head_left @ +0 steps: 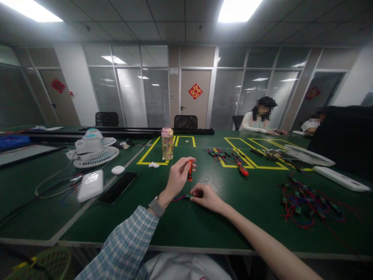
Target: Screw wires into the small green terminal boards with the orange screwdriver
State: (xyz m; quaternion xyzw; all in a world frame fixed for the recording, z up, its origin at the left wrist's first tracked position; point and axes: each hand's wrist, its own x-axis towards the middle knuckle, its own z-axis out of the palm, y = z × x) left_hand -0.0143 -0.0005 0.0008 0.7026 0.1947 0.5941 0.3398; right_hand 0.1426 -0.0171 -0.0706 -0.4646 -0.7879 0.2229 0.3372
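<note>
My left hand (177, 175) is closed around the orange-and-black handle of a screwdriver (190, 171), which stands upright. Its thin shaft points down at a small green circuit board (188, 196) with red and blue wires, low on the table. With thumb and fingertips, my right hand (209, 197) grips the board at its right side. A dark, rounded end with some red, perhaps another tool's handle (199, 193), shows among the right fingers; the rest of it is hidden. Whether the screwdriver tip touches a screw is too small to tell.
Wired boards (305, 202) lie heaped at right, with a smaller pile (218, 154) farther back beside red-handled pliers (242, 169). A bottle (167, 144) stands ahead. A phone (119, 188), white power bank (91, 186) and fan (94, 149) are left. Co-workers sit far right.
</note>
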